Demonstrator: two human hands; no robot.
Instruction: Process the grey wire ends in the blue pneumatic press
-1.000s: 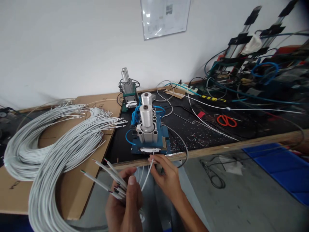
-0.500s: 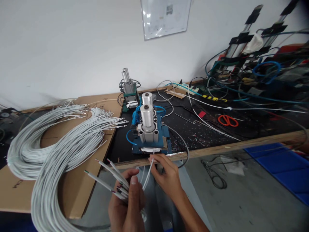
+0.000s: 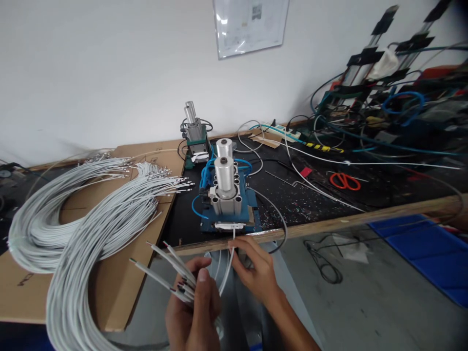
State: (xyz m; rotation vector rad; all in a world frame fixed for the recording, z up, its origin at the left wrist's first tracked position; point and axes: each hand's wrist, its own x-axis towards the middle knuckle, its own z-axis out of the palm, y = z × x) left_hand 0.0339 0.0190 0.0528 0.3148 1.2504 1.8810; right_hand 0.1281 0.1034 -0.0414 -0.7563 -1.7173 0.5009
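Observation:
Several white cables [image 3: 175, 265] with cut, coloured wire ends are bunched in my left hand [image 3: 197, 307], its thumb pressed over them. My right hand [image 3: 256, 268] pinches a single white cable [image 3: 228, 265] between thumb and fingertips, just below the bench edge. That cable runs up to the white slotted piece at the front of a blue pneumatic fixture [image 3: 228, 214] with silver cylinders. Where exactly its tip sits in the fixture is too small to tell.
Large coils of white cable [image 3: 80, 258] lie on cardboard [image 3: 109, 312] at the left. A second fixture [image 3: 195, 134] stands behind. Orange-handled scissors [image 3: 344, 181], loose cables and a power strip [image 3: 283, 131] are on the black bench, with more machines at the right.
My right hand has moved slightly down and away from the fixture, and more of the pinched cable shows between fingertips and fixture. My left hand keeps its bundle.

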